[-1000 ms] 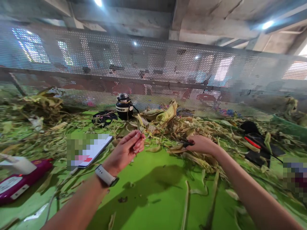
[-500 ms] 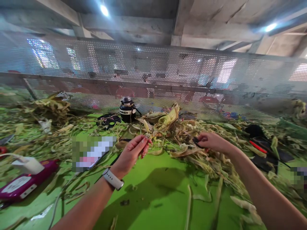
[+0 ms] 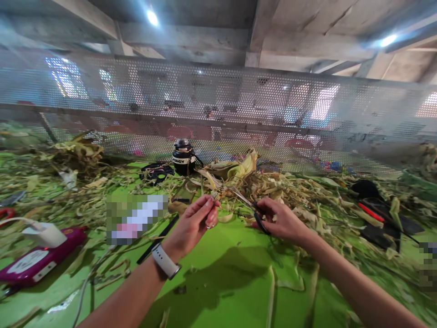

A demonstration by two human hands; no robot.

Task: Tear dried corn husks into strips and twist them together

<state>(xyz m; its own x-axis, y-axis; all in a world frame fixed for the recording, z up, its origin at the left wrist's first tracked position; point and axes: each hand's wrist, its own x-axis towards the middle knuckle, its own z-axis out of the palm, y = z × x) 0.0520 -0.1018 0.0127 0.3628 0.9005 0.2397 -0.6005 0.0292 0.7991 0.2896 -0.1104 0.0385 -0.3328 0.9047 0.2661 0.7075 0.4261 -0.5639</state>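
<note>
My left hand (image 3: 198,221), with a pale watch (image 3: 165,261) on its wrist, pinches a small piece of dry leaf (image 3: 214,195) between thumb and fingers. Just right of it, my right hand (image 3: 278,219) is closed on the black handles of scissors (image 3: 260,222). Their metal blades point up and left toward the leaf piece, apart from my left hand. Beyond both hands lies a heap of dry husks (image 3: 244,168). Under them is the green tabletop (image 3: 218,269).
A black bottle (image 3: 183,159) stands by the perforated metal screen (image 3: 273,100). On the left lie a blurred-out phone (image 3: 136,221) and a purple power bank (image 3: 37,264) with a white plug and cable. Dark items with a red strip (image 3: 371,212) lie right, among scattered leaf scraps.
My right hand has moved left, closer to my left hand, and the scissors' blades now show, pointing toward the leaf piece. My left hand keeps its pinch and has hardly moved.
</note>
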